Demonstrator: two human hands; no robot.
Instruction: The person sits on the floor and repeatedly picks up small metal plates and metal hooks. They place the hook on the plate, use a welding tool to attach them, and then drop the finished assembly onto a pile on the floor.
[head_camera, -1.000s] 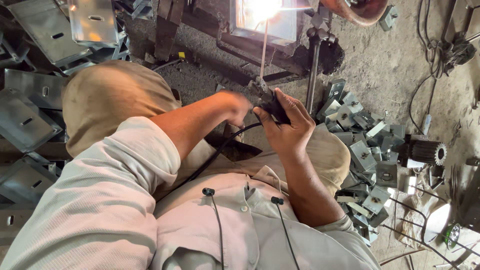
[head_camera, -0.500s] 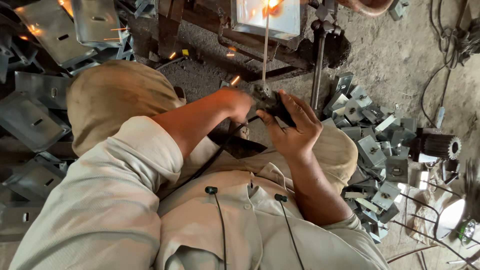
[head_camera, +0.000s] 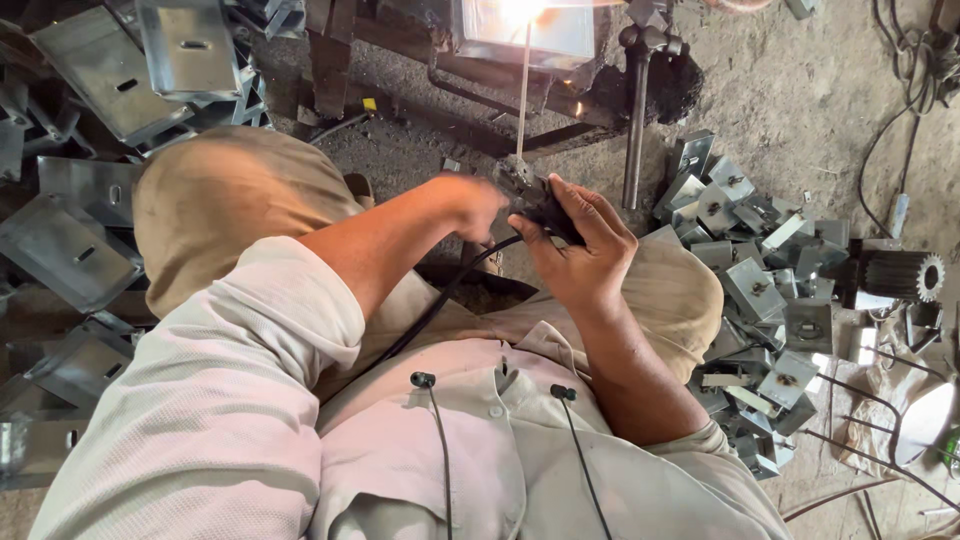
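Between the knees, both hands meet on a black electrode holder (head_camera: 545, 205). Right hand (head_camera: 580, 250) wraps around the holder from the near side, fingers curled over its grip. Left hand (head_camera: 475, 205) closes on the holder's left end, where a thin rod (head_camera: 523, 90) rises toward a bright glow at a metal box (head_camera: 530, 30) far ahead. A black cable (head_camera: 440, 305) runs from the holder back across the lap. Grey brackets (head_camera: 745, 260) pile at right; flat steel plates (head_camera: 110, 75) lie at left.
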